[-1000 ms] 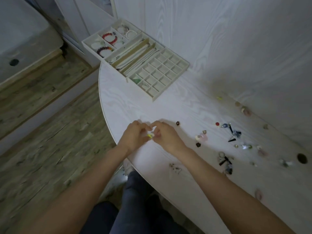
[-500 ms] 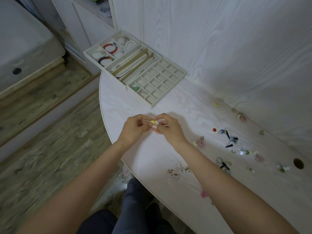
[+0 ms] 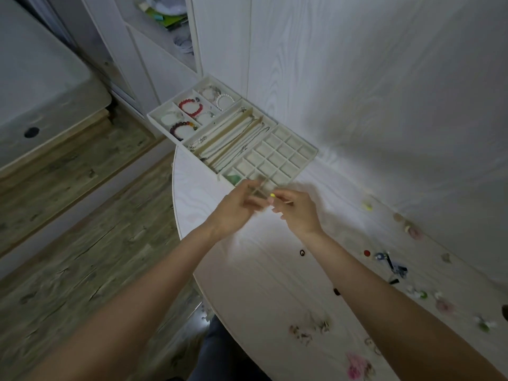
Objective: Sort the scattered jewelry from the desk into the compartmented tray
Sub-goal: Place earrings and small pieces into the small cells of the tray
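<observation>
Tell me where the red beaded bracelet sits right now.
The red beaded bracelet lies in a far-left compartment of the cream compartmented tray, beside a dark multicoloured beaded bracelet and left of the long necklace slots.

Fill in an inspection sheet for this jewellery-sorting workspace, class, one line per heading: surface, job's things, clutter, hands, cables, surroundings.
Surface: white wood-grain desk with a rounded edge.
Job's things: compartmented tray at the desk's far corner, bracelets and chains inside, most small cells empty; small yellow piece at the fingertips; loose jewelry scattered to the right.
Clutter: nothing seen.
Hands: right hand pinches the yellow piece; left hand blurred beside it, grip unclear.
Cables: nothing seen.
Surroundings: white panelled wall, wooden floor.
</observation>
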`<state>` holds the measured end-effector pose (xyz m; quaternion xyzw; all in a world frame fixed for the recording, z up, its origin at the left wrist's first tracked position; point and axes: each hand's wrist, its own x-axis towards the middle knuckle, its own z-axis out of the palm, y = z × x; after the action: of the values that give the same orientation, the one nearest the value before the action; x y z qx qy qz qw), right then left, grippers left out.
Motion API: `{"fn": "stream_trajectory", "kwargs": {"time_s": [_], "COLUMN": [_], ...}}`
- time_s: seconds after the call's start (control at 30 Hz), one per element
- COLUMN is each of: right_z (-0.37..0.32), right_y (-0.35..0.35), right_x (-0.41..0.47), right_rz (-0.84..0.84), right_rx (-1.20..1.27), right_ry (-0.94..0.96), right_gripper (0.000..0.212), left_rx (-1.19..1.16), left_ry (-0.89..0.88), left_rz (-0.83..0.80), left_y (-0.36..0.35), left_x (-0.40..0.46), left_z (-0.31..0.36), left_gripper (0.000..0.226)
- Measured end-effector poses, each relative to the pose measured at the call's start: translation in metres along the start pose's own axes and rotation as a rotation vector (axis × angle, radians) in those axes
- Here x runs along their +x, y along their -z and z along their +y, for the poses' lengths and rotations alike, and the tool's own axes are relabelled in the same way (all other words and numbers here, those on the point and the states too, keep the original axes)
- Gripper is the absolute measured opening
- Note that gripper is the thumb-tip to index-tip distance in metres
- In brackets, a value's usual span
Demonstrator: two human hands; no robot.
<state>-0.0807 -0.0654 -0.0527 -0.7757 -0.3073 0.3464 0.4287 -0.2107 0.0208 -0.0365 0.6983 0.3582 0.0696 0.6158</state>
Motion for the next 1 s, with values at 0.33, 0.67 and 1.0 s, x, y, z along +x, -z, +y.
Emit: {"fn": "stream_trajectory", "kwargs": {"time_s": [0.33, 0.67, 1.0], "right_z": [0.001, 0.0, -0.001], "right_y": [-0.019, -0.034, -0.035], "right_x": [0.04, 0.044, 0.04], "right_rz": [-0.105, -0.135, -0.071], "right_rx": [-0.407, -0.814, -0.918], "right_ry": [0.203, 0.233, 0.313], "right_gripper": [0.018, 0.007, 0.019], "left_rx": [1.026, 1.035, 1.031], "left_ry": [-0.071, -0.076, -0.057], "left_rz": [-0.024, -0.031, -0.04], "left_y": [0.029, 0.03, 0.029], "left_x": [0.019, 0.021, 0.02], "left_z": [-0.026, -0.029, -0.024], "left_gripper": [0.08, 0.08, 0.083]}}
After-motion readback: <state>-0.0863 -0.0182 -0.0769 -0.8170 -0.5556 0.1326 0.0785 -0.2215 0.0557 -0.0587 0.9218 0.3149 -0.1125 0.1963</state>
